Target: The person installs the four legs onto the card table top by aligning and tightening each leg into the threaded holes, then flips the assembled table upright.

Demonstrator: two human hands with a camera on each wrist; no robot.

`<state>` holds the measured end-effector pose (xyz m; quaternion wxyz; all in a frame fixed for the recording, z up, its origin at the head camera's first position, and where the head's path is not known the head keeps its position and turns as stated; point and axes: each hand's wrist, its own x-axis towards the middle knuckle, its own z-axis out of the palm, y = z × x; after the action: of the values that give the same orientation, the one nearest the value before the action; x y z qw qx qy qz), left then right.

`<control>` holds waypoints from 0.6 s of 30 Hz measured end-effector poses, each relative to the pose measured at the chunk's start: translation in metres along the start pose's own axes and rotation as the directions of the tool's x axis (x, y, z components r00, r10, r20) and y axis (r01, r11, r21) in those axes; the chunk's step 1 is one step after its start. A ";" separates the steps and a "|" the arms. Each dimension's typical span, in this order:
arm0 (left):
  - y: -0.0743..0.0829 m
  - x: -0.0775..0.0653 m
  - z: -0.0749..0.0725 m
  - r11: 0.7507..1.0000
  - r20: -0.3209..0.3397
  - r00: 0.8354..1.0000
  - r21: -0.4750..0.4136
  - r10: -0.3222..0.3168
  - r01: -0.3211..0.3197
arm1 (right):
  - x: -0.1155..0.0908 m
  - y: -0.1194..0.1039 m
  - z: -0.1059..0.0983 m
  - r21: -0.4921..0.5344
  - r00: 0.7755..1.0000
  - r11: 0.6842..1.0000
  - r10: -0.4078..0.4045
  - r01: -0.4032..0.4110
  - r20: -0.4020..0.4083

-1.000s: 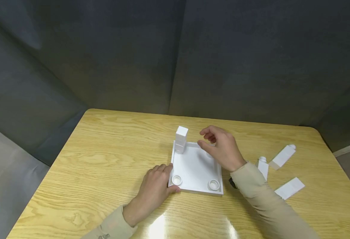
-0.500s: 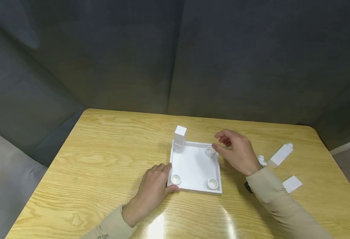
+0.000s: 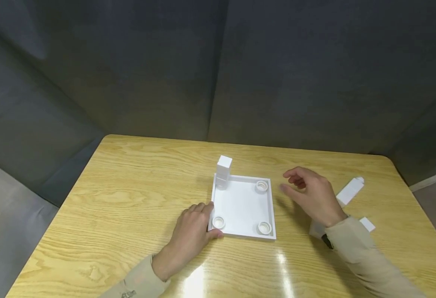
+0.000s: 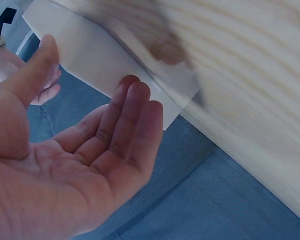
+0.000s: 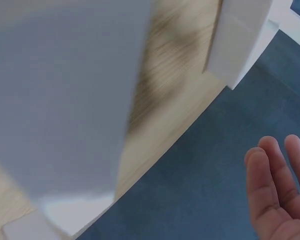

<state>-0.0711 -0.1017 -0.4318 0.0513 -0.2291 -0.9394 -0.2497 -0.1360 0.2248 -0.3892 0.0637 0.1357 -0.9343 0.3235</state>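
A square white tray (image 3: 242,209) with a low rim lies on the wooden table. My left hand (image 3: 191,225) holds its near-left corner, thumb at the front edge and fingers along the left side. In the left wrist view the fingers (image 4: 135,115) rest against the tray's wall (image 4: 95,55). Upright in the far-left corner stands a white square post (image 3: 223,169). Round white threaded sockets sit in the other corners: far right (image 3: 261,186), near right (image 3: 264,228), near left (image 3: 218,222). My right hand (image 3: 314,196) hovers right of the tray, holding nothing, fingers loosely bent.
Right of the tray, loose white posts lie on the table (image 3: 147,182). One post (image 3: 350,191) with a round neck shows beyond my right hand; others (image 3: 316,229) are partly hidden by my wrist and sleeve. A dark curtain (image 3: 218,70) hangs behind the table's far edge.
My right hand has moved rightward from above the tray's far-right corner, uncovering the socket there and coming over the loose posts. My left hand and the upright post stay put.
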 end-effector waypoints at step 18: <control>-0.001 -0.001 0.001 0.999 -0.015 0.999 0.028 0.028 -0.028 | -0.022 0.045 -0.045 -0.147 1.000 0.989 0.028 -0.028 -0.004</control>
<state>-0.0709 -0.1022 -0.4329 0.0652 -0.2396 -0.9390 -0.2378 -0.1266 0.2915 -0.3850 0.0700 0.1171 -0.9573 0.2548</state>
